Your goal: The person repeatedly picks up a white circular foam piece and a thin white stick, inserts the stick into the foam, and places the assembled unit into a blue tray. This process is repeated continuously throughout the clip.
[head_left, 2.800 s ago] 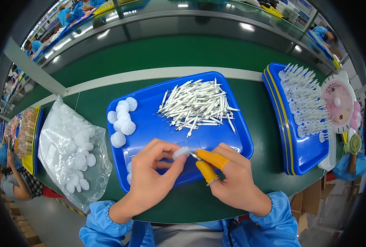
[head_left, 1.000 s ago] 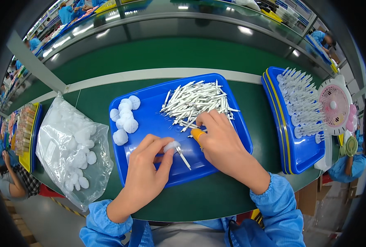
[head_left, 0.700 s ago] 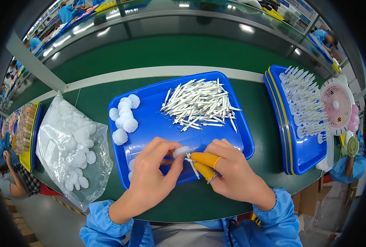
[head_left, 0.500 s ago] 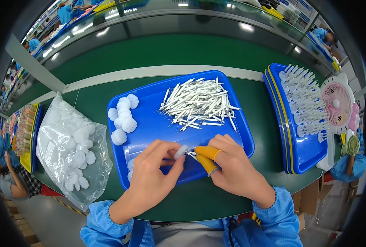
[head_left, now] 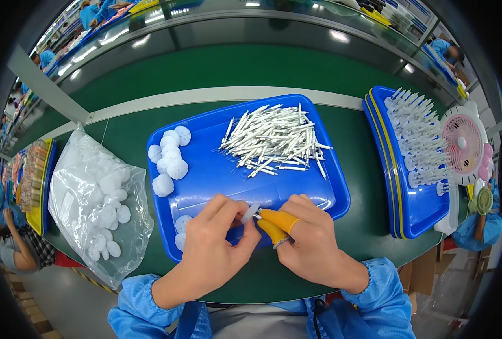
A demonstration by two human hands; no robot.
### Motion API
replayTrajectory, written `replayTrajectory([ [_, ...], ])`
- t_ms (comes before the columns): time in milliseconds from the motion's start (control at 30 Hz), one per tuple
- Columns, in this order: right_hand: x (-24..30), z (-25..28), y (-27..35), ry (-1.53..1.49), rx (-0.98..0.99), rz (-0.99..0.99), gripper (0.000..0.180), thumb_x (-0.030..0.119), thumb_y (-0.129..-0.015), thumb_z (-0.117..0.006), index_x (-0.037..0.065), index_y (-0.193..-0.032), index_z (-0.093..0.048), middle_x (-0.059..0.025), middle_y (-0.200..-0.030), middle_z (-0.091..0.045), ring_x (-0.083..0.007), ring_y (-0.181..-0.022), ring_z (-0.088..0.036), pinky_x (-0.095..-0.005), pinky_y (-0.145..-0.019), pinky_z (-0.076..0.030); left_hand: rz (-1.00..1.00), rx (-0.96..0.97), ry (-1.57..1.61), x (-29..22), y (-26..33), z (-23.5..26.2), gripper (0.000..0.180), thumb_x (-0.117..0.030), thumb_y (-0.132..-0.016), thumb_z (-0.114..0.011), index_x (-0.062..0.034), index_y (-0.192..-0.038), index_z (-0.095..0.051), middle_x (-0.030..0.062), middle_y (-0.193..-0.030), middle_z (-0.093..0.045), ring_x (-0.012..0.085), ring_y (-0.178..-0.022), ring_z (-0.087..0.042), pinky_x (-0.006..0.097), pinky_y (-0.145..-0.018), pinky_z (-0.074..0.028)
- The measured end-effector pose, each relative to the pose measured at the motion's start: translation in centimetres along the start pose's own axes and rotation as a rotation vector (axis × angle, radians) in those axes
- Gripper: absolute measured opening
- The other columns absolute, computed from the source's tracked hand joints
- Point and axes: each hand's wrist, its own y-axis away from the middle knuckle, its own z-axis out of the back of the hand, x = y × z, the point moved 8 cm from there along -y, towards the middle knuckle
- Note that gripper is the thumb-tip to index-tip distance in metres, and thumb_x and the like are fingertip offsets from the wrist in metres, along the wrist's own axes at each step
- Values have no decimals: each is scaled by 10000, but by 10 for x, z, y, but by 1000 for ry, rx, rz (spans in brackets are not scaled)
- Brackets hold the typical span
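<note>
My left hand [head_left: 216, 243] pinches a translucent white disc [head_left: 250, 213] on edge over the front of the blue tray [head_left: 205, 169]. My right hand [head_left: 310, 237], with yellow finger covers [head_left: 279, 219] on thumb and forefinger, is closed on a small metal-tipped piece [head_left: 257, 214] that meets the disc; its full shape is hidden by the fingers. A heap of thin white sticks with fine wire ends [head_left: 273, 138] lies in the far right part of the tray. Round white pieces [head_left: 170, 155] sit along its left side, with a few more near the left wrist.
A clear plastic bag [head_left: 101, 203] of white round pieces lies at left. On the right, stacked blue and yellow trays [head_left: 417, 214] carry rows of white stick assemblies [head_left: 417, 135]. A pink and white fan [head_left: 461, 144] stands beside them. Co-workers are seen at the edges.
Both hands have shifted slightly left and down, still together at the disc. The right hand has moved closer to it, covering more of the metal-tipped piece. White pieces near the left wrist show more.
</note>
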Motion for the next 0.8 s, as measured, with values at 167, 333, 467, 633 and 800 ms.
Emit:
replayTrajectory([
  [167, -8, -14, -6, -33, 32, -100, 271, -75, -659, -689, -92, -927, -719, -159, -844, -598, -358, -827, -580, -473, -751, -458, 13, 6, -33, 8, 6, -2, 193, 17, -870, -747, 26, -1052, -684, 170, -910, -645, 319, -714, -708, 420, -611, -558],
  [333, -22, 0, -38, 174, 12, -4, 136, -38, -744, -688, -72, -871, -723, -171, -901, -600, -356, -901, -580, -459, -802, -463, 118, -100, -57, 20, -6, 18, 154, 5, -924, -737, 36, -1070, -699, 156, -963, -655, 299, -833, -745, 388, -695, -620],
  [467, -36, -6, -53, 484, 30, 102, 61, 7, -796, -708, -49, -780, -724, -142, -935, -570, -317, -965, -568, -424, -827, -460, 184, -69, 6, 20, -12, 23, 107, 4, -968, -725, 51, -1063, -730, 118, -993, -671, 232, -902, -753, 346, -767, -658],
  [633, -25, -12, -53, 492, 88, 226, 66, 30, -770, -704, -28, -738, -710, -127, -938, -585, -295, -973, -572, -411, -832, -456, 269, -72, 72, 30, -10, 25, 135, 5, -964, -733, 41, -1093, -743, 115, -1023, -687, 219, -898, -750, 340, -755, -655],
  [800, -21, 0, -38, 315, 83, 179, 148, -27, -725, -734, -32, -873, -728, -134, -950, -621, -312, -978, -580, -415, -852, -460, 288, -37, 119, 27, -11, 25, 81, -2, -983, -727, 39, -1051, -711, 71, -1020, -675, 140, -925, -727, 291, -740, -635],
])
